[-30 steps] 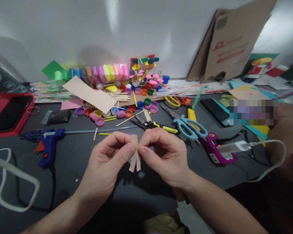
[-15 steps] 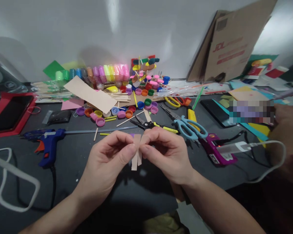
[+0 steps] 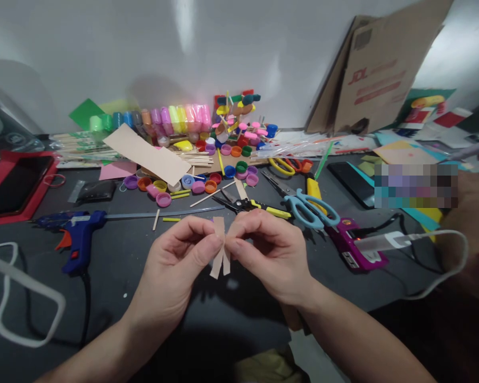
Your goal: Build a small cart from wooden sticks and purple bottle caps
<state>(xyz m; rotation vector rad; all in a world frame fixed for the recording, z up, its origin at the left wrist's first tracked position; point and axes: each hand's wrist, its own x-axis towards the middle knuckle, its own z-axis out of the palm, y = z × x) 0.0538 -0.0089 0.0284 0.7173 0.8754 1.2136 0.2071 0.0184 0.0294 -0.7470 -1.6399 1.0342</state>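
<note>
Between my hands are two narrow strips of beige paper (image 3: pixel 219 226), their lower ends splayed apart in a V. Whether they are joined at the pinch is hidden by the fingertips. My left hand (image 3: pixel 178 258) is closed, thumb and forefinger pinching the left strip. The thumb and forefinger of my right hand (image 3: pixel 273 252) pinch the right strip close beside it. Just beyond the fingers lie black-and-yellow pliers (image 3: pixel 243 205) and blue-handled scissors (image 3: pixel 309 207). A wider beige paper piece (image 3: pixel 147 157) rests behind, on top of other craft supplies.
A blue glue gun (image 3: pixel 80 236) lies left, its cord running forward. Coloured bottle caps (image 3: pixel 211 186) and thin sticks spread across the middle. At right are a purple power strip (image 3: pixel 349 239), a phone (image 3: pixel 353 183) and another person's arm (image 3: pixel 469 229). Cardboard (image 3: pixel 379 69) leans on the wall.
The strips have tilted, and their lower ends have swung a little left and spread wider. Both hands keep their pinch with only slight movement.
</note>
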